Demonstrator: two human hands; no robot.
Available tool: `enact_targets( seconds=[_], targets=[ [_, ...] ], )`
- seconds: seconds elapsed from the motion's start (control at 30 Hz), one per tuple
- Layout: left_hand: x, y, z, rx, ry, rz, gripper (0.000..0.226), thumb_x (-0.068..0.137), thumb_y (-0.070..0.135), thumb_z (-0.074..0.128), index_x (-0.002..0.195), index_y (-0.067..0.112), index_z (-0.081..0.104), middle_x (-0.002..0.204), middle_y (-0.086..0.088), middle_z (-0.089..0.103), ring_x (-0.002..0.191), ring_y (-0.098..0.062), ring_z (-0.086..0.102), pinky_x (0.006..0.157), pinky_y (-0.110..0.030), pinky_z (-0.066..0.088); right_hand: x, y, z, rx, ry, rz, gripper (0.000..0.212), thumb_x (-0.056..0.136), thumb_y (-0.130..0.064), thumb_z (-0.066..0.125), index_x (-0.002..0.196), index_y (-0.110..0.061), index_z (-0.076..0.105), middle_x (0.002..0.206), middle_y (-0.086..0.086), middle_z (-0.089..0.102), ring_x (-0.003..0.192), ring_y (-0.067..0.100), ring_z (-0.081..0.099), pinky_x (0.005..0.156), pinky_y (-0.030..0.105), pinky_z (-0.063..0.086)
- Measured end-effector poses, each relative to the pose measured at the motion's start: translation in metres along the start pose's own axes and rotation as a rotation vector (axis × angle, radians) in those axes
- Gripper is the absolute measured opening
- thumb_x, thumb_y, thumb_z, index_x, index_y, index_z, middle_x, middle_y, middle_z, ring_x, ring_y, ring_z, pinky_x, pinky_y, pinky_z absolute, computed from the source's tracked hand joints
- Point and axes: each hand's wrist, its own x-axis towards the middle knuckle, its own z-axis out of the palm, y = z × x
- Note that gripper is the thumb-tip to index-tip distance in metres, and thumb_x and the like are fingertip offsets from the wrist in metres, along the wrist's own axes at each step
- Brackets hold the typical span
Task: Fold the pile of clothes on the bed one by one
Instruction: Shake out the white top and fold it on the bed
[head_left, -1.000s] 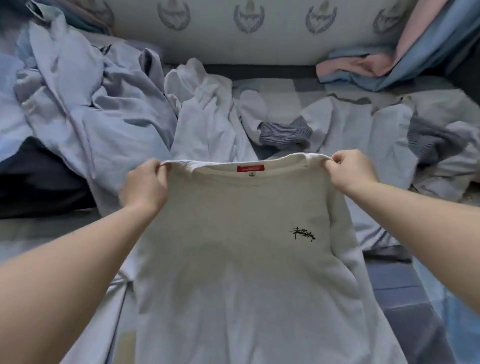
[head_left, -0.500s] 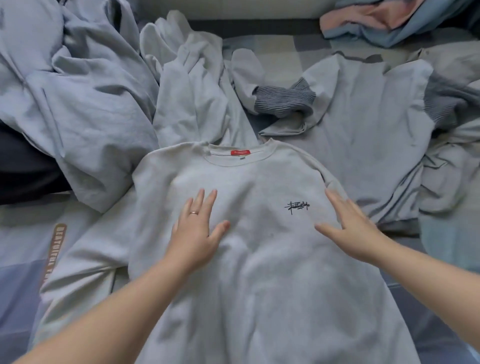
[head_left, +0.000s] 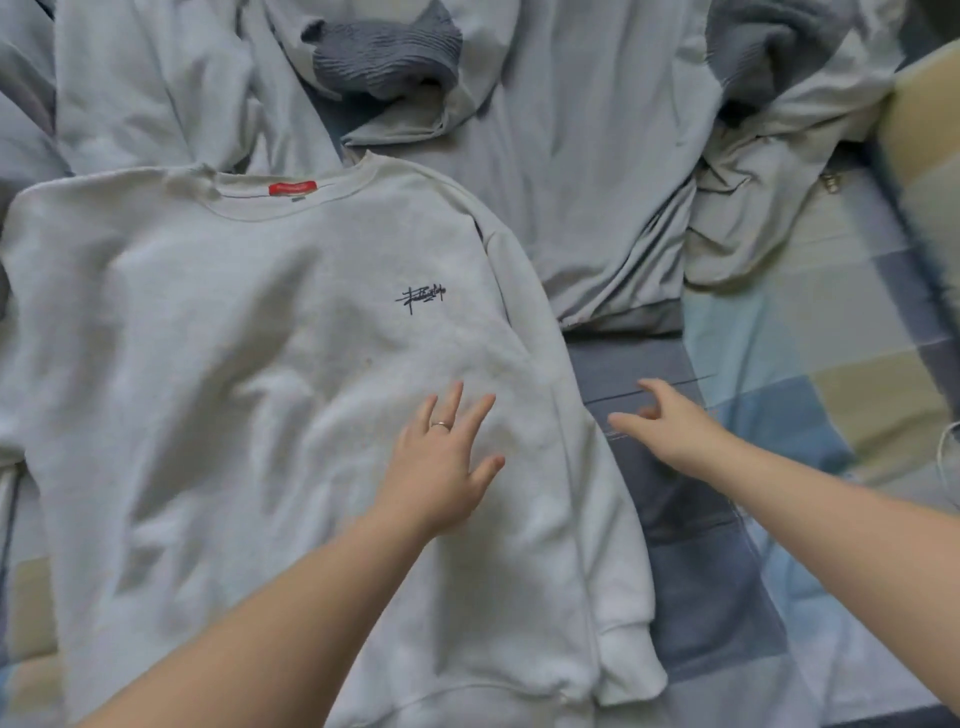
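We look down on a bed (head_left: 831, 322) whose sheet (head_left: 701, 571), checked in blue, grey and cream, shows bare from 2 to 5 o'clock. The pile of clothes (head_left: 571, 182) lies crumpled across the far side, from 10 round to 2 o'clock. It is mostly pale blue-grey cloth, and we can pick out a dark ribbed cuff (head_left: 384, 57) at 12 o'clock.

Nearer to us, filling the middle and the 9 o'clock side, a pale sweatshirt (head_left: 234, 389) lies spread flat and face up, with its neck towards 12 o'clock. Inside the collar we see a red label (head_left: 293, 188), and on the chest a small black script logo (head_left: 425, 299). One sleeve (head_left: 587, 467) runs straight down the body's edge on the 3 o'clock side. Its end lies near the hem at about 5 o'clock.

The left hand (head_left: 441, 457) rests palm down on the front of the sweatshirt, a little past centre towards 4 o'clock. Its fingers (head_left: 478, 415) are straight and spread, gripping nothing, and one of them wears a ring (head_left: 440, 426).

The right hand (head_left: 670, 426) is at 3 o'clock, over a grey square of the sheet just beside the sleeve. Its fingers (head_left: 654, 395) are loosely apart and a little bent, with nothing in them. They are blurred, so we cannot tell whether they touch the sheet. Both bare forearms reach in from 6 o'clock.
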Motion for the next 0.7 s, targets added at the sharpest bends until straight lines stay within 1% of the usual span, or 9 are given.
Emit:
enact_targets(
  seconds=[0.1, 0.17, 0.27, 0.33, 0.4, 0.5, 0.57, 0.63, 0.7],
  targets=[
    [0.019, 0.025, 0.030, -0.011, 0.008, -0.098, 0.070, 0.101, 0.053, 0.045, 0.159, 0.041, 0.007, 0.169, 0.002, -0.008, 0.155, -0.026, -0.003, 0.122, -0.042, 0.014, 0.018, -0.002, 0.023, 0.166, -0.144, -0.055, 0.049, 0.085, -0.049, 0.073, 0.122, -0.021, 0.056, 0.093, 0.006, 0.071, 0.073, 0.022, 0.065, 0.067, 0.031, 0.047],
    [0.023, 0.034, 0.047, -0.032, 0.008, -0.170, 0.072, 0.100, 0.053, 0.045, 0.159, 0.042, 0.006, 0.169, 0.003, -0.012, 0.155, -0.027, -0.005, 0.122, -0.045, 0.012, 0.023, -0.001, 0.040, 0.146, -0.184, -0.061, 0.023, 0.086, -0.038, 0.072, 0.092, -0.019, 0.059, 0.081, 0.008, 0.068, 0.063, 0.024, 0.060, 0.061, 0.031, 0.047],
    [0.026, 0.038, 0.062, 0.001, 0.022, -0.216, 0.074, 0.100, 0.053, 0.046, 0.159, 0.043, 0.003, 0.168, 0.005, -0.016, 0.155, -0.028, -0.007, 0.123, -0.049, 0.009, 0.030, 0.006, 0.047, -0.037, -0.120, -0.092, 0.028, 0.089, -0.019, 0.060, 0.065, -0.017, 0.045, 0.067, 0.005, 0.056, 0.065, 0.025, 0.049, 0.059, 0.031, 0.039],
    [0.028, 0.039, 0.063, 0.010, 0.022, -0.236, 0.074, 0.100, 0.052, 0.046, 0.158, 0.043, 0.003, 0.168, 0.005, -0.016, 0.155, -0.028, -0.007, 0.123, -0.050, 0.010, 0.031, 0.012, 0.044, -0.027, -0.050, -0.125, 0.028, 0.091, -0.016, 0.051, 0.066, -0.017, 0.039, 0.068, 0.001, 0.048, 0.069, 0.023, 0.044, 0.058, 0.033, 0.033],
    [0.029, 0.044, 0.060, 0.017, 0.024, -0.256, 0.073, 0.100, 0.049, 0.048, 0.158, 0.044, 0.005, 0.169, 0.004, -0.013, 0.155, -0.029, -0.005, 0.123, -0.051, 0.011, 0.026, 0.019, 0.040, 0.108, -0.017, -0.125, 0.024, 0.094, -0.017, 0.041, 0.071, -0.017, 0.037, 0.073, 0.000, 0.048, 0.070, 0.021, 0.042, 0.057, 0.034, 0.031],
    [0.031, 0.057, 0.054, 0.060, 0.066, -0.289, 0.073, 0.098, 0.042, 0.051, 0.158, 0.040, 0.010, 0.169, 0.000, -0.007, 0.154, -0.033, 0.000, 0.122, -0.047, 0.013, 0.023, 0.027, 0.017, 0.474, 0.008, -0.054, 0.019, 0.097, -0.024, 0.033, 0.080, -0.016, 0.037, 0.082, 0.007, 0.067, 0.076, 0.030, 0.063, 0.069, 0.039, 0.047],
    [0.037, 0.068, 0.052, 0.053, 0.089, -0.301, 0.075, 0.096, 0.037, 0.054, 0.159, 0.037, 0.012, 0.169, -0.003, -0.007, 0.154, -0.033, 0.002, 0.121, -0.045, 0.015, 0.028, 0.038, -0.016, 0.678, 0.018, 0.037, 0.020, 0.103, -0.016, 0.028, 0.083, -0.017, 0.033, 0.085, 0.020, 0.071, 0.065, 0.030, 0.071, 0.065, 0.034, 0.048],
    [0.044, 0.078, 0.049, -0.009, 0.088, -0.324, 0.077, 0.095, 0.036, 0.055, 0.159, 0.036, 0.012, 0.169, -0.004, -0.008, 0.153, -0.031, 0.005, 0.120, -0.045, 0.020, 0.031, 0.053, -0.044, 0.606, -0.008, 0.044, 0.023, 0.105, -0.013, 0.031, 0.083, -0.017, 0.035, 0.093, 0.024, 0.072, 0.058, 0.024, 0.068, 0.055, 0.026, 0.042],
    [0.048, 0.086, 0.048, -0.043, 0.064, -0.350, 0.077, 0.095, 0.036, 0.055, 0.160, 0.036, 0.011, 0.169, -0.005, -0.009, 0.153, -0.030, 0.004, 0.118, -0.046, 0.024, 0.030, 0.064, -0.047, 0.425, -0.075, 0.012, 0.022, 0.104, -0.014, 0.045, 0.082, -0.015, 0.042, 0.103, 0.024, 0.072, 0.065, 0.022, 0.065, 0.048, 0.020, 0.044]
  ],
)
